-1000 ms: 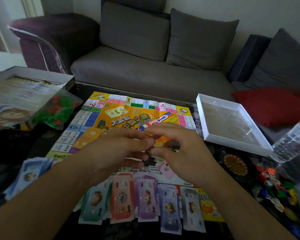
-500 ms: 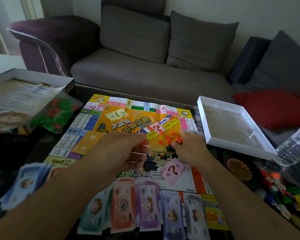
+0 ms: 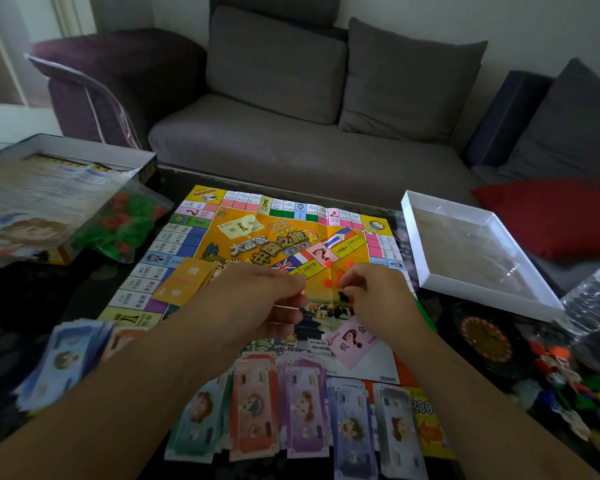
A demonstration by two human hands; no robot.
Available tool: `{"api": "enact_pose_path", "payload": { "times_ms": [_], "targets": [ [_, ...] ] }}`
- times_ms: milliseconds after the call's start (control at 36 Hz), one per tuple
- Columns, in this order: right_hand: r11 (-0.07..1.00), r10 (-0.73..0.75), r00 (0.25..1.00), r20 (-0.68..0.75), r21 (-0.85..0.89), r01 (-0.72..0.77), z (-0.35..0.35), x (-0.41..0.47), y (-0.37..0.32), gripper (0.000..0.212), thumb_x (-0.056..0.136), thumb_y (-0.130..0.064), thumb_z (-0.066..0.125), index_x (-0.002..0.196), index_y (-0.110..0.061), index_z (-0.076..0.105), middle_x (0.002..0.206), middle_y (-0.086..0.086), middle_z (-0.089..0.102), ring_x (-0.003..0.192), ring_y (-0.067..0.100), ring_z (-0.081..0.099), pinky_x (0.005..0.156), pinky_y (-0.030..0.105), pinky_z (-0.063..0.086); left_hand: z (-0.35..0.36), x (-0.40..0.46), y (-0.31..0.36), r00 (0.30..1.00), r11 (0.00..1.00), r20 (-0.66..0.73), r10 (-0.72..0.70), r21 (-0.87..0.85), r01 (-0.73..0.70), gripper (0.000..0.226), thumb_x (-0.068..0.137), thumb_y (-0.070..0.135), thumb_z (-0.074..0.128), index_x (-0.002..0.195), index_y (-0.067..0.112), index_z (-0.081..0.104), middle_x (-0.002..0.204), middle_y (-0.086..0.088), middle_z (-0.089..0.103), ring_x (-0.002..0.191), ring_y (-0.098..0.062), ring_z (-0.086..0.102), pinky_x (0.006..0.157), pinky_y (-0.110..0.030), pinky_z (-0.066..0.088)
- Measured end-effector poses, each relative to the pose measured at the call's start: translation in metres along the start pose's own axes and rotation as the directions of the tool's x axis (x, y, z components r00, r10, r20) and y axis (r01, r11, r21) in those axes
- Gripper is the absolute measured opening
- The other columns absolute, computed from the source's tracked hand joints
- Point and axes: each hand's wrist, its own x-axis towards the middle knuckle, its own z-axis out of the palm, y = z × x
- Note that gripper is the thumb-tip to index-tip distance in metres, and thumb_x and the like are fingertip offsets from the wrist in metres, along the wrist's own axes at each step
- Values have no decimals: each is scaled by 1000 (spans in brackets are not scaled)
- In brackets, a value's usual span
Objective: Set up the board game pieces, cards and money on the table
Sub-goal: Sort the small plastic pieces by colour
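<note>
Small orange pieces (image 3: 328, 283), about four visible, lie scattered on the board (image 3: 284, 237) mid-desk, too small to show a direction. The right hand (image 3: 374, 296) sits just beside them, grip curled, contents unclear. The left hand (image 3: 257, 299) curls; cannot tell. Five money stacks (image 3: 302, 410) run lengthwise toward the person.

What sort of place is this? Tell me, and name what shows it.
Most likely a home living room. A grey sofa with loose cushions and a red cushion stands behind a low, dark glossy table, where a board game is laid out with play money.
</note>
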Motion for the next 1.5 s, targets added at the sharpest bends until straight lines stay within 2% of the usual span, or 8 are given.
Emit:
{"api": "enact_pose_path", "payload": {
  "times_ms": [167,333,528,806,1000,1250,1389,1500],
  "targets": [
    [976,-44,998,-44,211,53,-10,-15,-12,30,101,-13,66,85,-37,71,97,-13,72,76,12,70,61,26,57,-2,-3,-1,1000,999,-7,28,-28,-28,13,98,9,69,109,6,74,97,-17,79,74,-21,74,62,-28,61],
    [898,-2,1000,-24,440,13,-19,-28,-19,27,101,-4,63,90,-24,78,82,-7,76,53,17,67,56,28,59,-4,-4,-1,998,998,3,61,22,-61,18,99,20,70,113,10,75,96,-7,81,78,-20,76,67,-30,60],
    [631,-12,999,38,776,-22,-34,-45,-38,20,104,-5,58,104,-11,78,95,5,79,72,18,68,62,30,59,-4,-11,-1,992,992,17,124,24,-124,21,101,22,65,111,7,75,97,-4,81,89,-20,79,67,-23,61],
    [361,-109,989,97,931,-51,-14,-59,-61,21,93,-17,65,106,-4,76,98,14,75,92,24,69,84,37,59,6,-13,-5,984,971,142,105,-229,-70,26,94,23,71,109,3,79,104,-14,79,82,-17,75,66,-24,59],
    [406,-106,989,107,912,-55,-12,-61,-67,25,104,-12,57,91,-11,78,84,11,67,77,18,65,74,29,58,8,-11,-9,988,931,123,92,-363,-41,22,95,14,69,102,-5,78,85,-15,75,72,-15,70,63,-22,59],
    [338,-167,981,95,941,-34,-14,-62,-66,19,104,-5,54,109,2,71,80,10,64,71,16,64,68,27,56,11,-10,-8,993,901,103,65,-434,-14,26,95,15,69,105,-7,77,90,-15,72,66,-13,66,62,-25,60],
    [622,-190,981,-28,770,142,-20,-64,-68,21,104,-6,58,101,-13,77,91,10,75,88,21,73,84,43,63,8,-10,-11,993,907,107,51,-422,-1,26,97,15,67,109,-8,75,87,-14,71,70,-15,68,67,-26,62],
    [829,-338,931,-137,425,364,-25,-69,-68,20,100,-19,67,111,-33,76,101,-15,73,100,8,69,84,33,60,7,-10,-9,996,936,72,52,-352,-23,25,98,22,66,109,2,76,96,-8,79,81,-15,74,74,-29,60]
  ]
}}
